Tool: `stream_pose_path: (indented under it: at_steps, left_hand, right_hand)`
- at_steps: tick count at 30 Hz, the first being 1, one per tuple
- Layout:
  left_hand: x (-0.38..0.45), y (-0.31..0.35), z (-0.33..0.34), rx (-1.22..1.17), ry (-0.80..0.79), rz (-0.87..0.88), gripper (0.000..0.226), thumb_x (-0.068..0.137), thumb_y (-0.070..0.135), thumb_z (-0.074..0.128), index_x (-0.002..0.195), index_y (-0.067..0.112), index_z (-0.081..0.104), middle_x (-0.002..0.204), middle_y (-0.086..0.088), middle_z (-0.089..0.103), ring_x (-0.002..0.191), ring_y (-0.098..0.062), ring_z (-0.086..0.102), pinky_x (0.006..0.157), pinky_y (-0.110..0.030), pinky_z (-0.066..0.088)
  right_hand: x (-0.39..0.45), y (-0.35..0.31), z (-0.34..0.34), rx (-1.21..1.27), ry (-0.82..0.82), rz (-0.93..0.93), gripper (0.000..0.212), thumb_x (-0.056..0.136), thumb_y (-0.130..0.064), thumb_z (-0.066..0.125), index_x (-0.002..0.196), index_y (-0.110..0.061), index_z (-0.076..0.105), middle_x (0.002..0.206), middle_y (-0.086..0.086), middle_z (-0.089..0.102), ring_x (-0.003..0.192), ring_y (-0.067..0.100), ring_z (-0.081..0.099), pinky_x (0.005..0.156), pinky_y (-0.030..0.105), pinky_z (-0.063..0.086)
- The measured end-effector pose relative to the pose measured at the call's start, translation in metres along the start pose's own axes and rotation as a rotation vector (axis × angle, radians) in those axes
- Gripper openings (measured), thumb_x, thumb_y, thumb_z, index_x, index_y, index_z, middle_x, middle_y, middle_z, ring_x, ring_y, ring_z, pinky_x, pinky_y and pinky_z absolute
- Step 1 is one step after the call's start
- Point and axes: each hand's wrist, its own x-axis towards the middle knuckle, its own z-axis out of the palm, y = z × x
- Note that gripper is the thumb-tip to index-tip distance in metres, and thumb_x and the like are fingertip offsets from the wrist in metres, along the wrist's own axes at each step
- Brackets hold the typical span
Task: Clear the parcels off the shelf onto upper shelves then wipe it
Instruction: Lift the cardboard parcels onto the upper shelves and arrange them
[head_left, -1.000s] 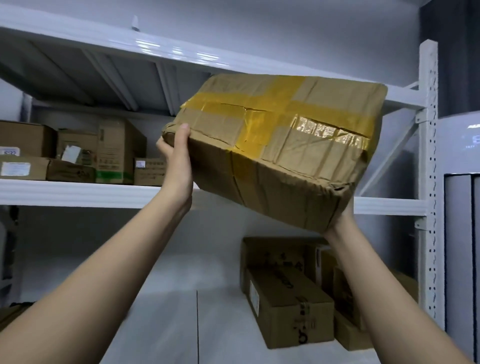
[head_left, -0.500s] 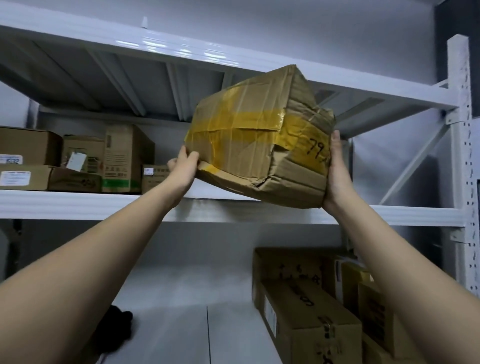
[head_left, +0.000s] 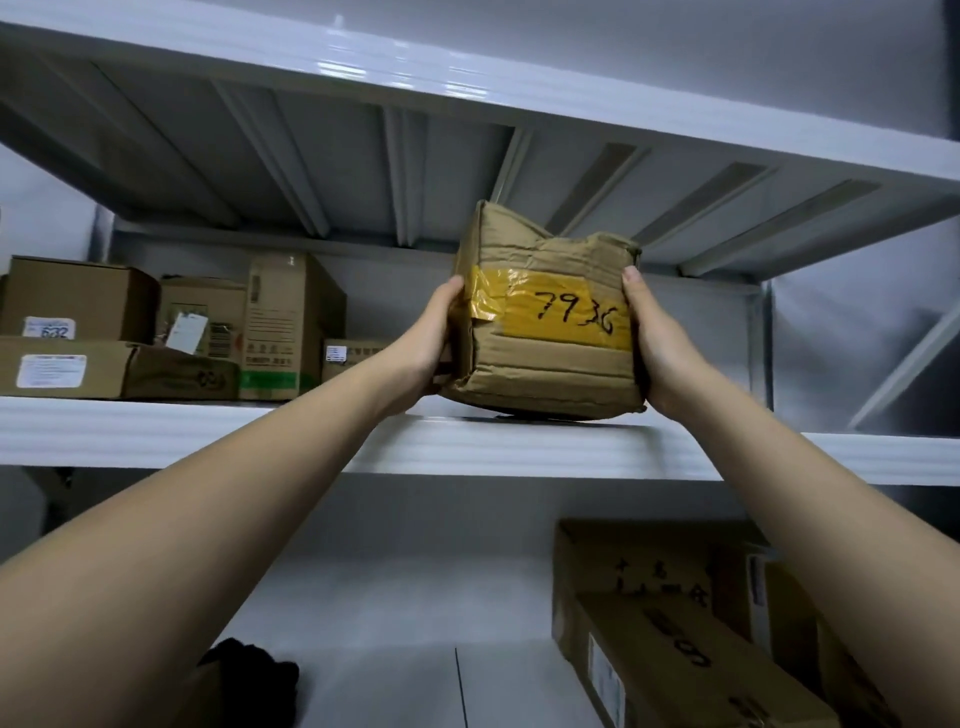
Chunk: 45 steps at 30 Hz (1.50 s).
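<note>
Left hand (head_left: 423, 340) and right hand (head_left: 657, 345) each grip a side of the parcel (head_left: 545, 332), resting on the upper shelf (head_left: 208, 434).

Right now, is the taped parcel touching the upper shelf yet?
Touching. The head view shows the taped parcel's bottom edge resting on the upper shelf, no gap beneath, both hands gripping its sides.

Right of the taped parcel (head_left: 545, 332) your upper shelf (head_left: 857, 457) lies bare; cartons (head_left: 270, 327) crowd its left.
</note>
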Motion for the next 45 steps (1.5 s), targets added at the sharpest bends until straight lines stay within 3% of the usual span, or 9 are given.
stream_pose_path:
  at_steps: [6,11,14,18,23,28,32,36,45]
  left_hand:
    - [0.024,0.0,-0.033,0.223,0.031,0.001,0.073,0.089,0.073,0.016,0.141,0.03,0.042,0.132,-0.003,0.055,0.116,-0.025,0.054,0.096,-0.04,0.045]
    - [0.043,0.008,-0.049,0.305,0.08,-0.056,0.066,0.093,0.067,0.017,0.105,0.019,0.061,0.114,-0.013,0.064,0.091,-0.028,0.061,0.074,-0.036,0.051]
    - [0.054,0.013,-0.049,0.295,0.087,-0.094,0.073,0.087,0.076,0.02,0.114,0.019,0.057,0.118,-0.014,0.061,0.09,-0.033,0.063,0.068,-0.036,0.055]
    - [0.072,0.013,-0.044,0.406,0.079,-0.134,0.079,0.085,0.074,0.035,0.147,0.027,0.023,0.141,-0.01,0.04,0.091,-0.037,0.062,0.067,-0.04,0.059]
    - [0.099,0.007,-0.056,0.541,0.146,-0.042,0.094,0.088,0.052,0.058,0.148,0.042,-0.014,0.155,-0.013,0.02,0.095,-0.035,0.061,0.049,-0.029,0.057]
    - [0.12,-0.008,-0.066,0.692,0.062,-0.096,0.086,0.089,0.039,0.062,0.149,0.045,0.0,0.15,-0.016,0.028,0.096,-0.037,0.062,0.072,-0.043,0.059]
    - [0.137,-0.01,-0.07,0.762,0.016,-0.145,0.08,0.089,0.037,0.063,0.148,0.042,0.008,0.145,-0.017,0.034,0.094,-0.038,0.063,0.076,-0.045,0.058]
    - [0.152,-0.01,-0.076,0.828,-0.002,-0.214,0.078,0.09,0.035,0.063,0.147,0.042,0.01,0.146,-0.02,0.033,0.101,-0.042,0.061,0.074,-0.043,0.058]
    - [0.166,-0.012,-0.088,0.844,-0.027,-0.246,0.071,0.088,0.03,0.065,0.143,0.039,0.02,0.141,-0.018,0.037,0.098,-0.04,0.062,0.064,-0.037,0.06]
  right_hand:
    - [0.034,0.026,0.02,-0.179,-0.133,0.098,0.068,0.079,-0.08,0.041,0.12,-0.03,0.063,0.11,-0.006,0.072,0.103,0.018,0.068,0.097,0.042,0.048]
    - [0.051,0.028,0.025,-0.406,-0.156,0.127,0.081,0.073,-0.083,0.042,0.132,-0.028,0.047,0.12,0.001,0.062,0.101,0.023,0.064,0.077,0.041,0.056]
    - [0.062,0.024,0.022,-0.558,-0.21,0.136,0.081,0.073,-0.083,0.039,0.133,-0.029,0.045,0.119,0.003,0.058,0.097,0.028,0.065,0.065,0.036,0.058]
    - [0.083,0.025,0.026,-0.703,-0.246,0.132,0.082,0.076,-0.082,0.035,0.138,-0.029,0.038,0.125,0.004,0.052,0.094,0.028,0.063,0.065,0.037,0.06]
    - [0.114,0.035,0.039,-0.809,-0.294,0.108,0.073,0.083,-0.075,0.035,0.136,-0.025,0.039,0.132,0.004,0.047,0.094,0.029,0.062,0.07,0.037,0.059]
    - [0.142,0.056,0.052,-0.853,-0.246,0.076,0.084,0.087,-0.062,0.049,0.149,-0.027,0.005,0.141,0.012,0.04,0.094,0.037,0.062,0.066,0.039,0.058]
    - [0.161,0.062,0.054,-0.816,-0.277,0.031,0.1,0.082,-0.059,0.061,0.15,-0.03,-0.006,0.147,0.007,0.032,0.111,0.037,0.055,0.068,0.045,0.059]
    - [0.172,0.062,0.055,-0.86,-0.414,0.068,0.101,0.08,-0.06,0.062,0.15,-0.031,-0.005,0.15,0.009,0.031,0.099,0.029,0.059,0.067,0.033,0.06]
    - [0.187,0.06,0.059,-0.877,-0.552,0.125,0.067,0.086,-0.047,0.062,0.14,-0.029,0.027,0.122,0.006,0.049,0.087,0.025,0.066,0.089,0.04,0.056]
